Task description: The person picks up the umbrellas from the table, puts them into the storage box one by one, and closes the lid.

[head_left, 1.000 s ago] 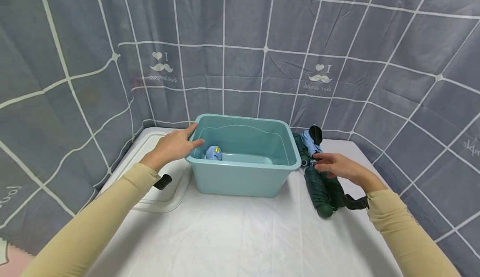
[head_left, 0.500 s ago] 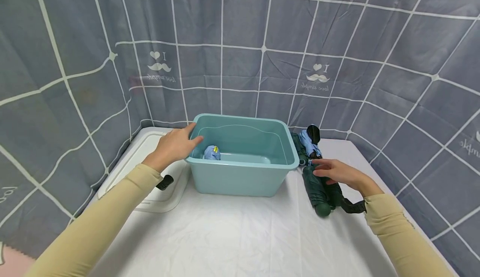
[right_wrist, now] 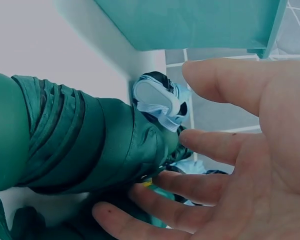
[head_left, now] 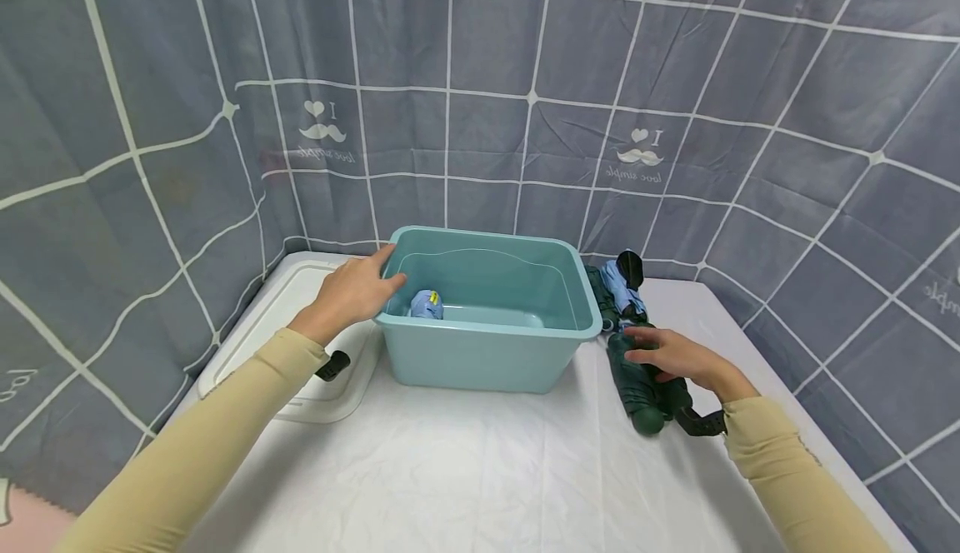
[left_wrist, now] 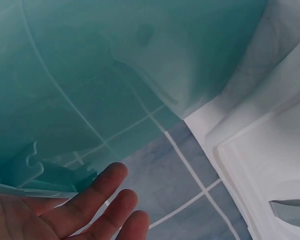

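My left hand (head_left: 348, 296) rests on the left rim of a teal plastic storage bin (head_left: 480, 361). Its thumb lies over the rim, and in the left wrist view its extended fingers (left_wrist: 112, 177) reach past the rim on the outside. A light blue bundle (head_left: 426, 307) with a yellow mark sits inside, at the bin's left end. My right hand (head_left: 681, 357) hovers over folded dark green umbrellas (head_left: 628, 374), fingers spread and loosely bent, gripping nothing. Beyond them lies a light blue folded umbrella (head_left: 619, 285). Whether the fingertips touch the green fabric I cannot tell.
A white lid (head_left: 300, 278) lies flat left of the bin, partly under my left arm. Everything stands on a white-covered table (head_left: 480, 470). A grey checked curtain (head_left: 487, 137) hangs behind and along both sides. The umbrellas lie close by the bin's right wall.
My right hand has drawn back slightly toward me, from beside the blue umbrella to over the green ones. My left hand stays on the bin's rim.
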`<state>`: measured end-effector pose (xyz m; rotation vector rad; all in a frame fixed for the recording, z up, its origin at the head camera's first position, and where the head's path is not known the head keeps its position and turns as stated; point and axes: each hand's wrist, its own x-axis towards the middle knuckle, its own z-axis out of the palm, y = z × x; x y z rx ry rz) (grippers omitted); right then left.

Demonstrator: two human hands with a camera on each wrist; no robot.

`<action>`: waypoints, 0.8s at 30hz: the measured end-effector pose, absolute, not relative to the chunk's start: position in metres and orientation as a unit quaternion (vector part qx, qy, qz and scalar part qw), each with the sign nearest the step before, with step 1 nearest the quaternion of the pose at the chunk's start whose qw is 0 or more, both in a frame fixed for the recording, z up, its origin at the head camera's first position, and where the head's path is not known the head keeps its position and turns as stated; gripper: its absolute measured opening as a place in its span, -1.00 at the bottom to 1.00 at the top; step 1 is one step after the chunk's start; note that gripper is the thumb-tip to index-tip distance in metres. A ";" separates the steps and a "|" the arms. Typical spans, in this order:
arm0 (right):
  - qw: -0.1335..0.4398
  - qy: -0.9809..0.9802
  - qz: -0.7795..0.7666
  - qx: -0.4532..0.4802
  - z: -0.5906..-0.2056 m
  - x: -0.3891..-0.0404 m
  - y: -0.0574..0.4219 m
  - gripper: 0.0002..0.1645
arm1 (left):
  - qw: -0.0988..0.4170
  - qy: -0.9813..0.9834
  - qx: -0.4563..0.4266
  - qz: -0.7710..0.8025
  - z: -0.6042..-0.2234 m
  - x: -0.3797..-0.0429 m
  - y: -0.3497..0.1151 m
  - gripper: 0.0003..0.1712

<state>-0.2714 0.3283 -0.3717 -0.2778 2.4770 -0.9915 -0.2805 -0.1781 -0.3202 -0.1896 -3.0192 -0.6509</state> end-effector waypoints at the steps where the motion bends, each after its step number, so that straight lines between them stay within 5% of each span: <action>1: 0.226 0.899 -0.364 -0.095 -0.373 -0.271 0.328 -0.10 | 0.023 -0.975 -0.061 -0.211 -0.320 -0.281 -0.178 -0.14; 24: 0.188 0.927 -0.316 -0.072 -0.386 -0.273 0.313 -0.10 | 0.024 -0.974 -0.055 -0.217 -0.322 -0.282 -0.178 -0.13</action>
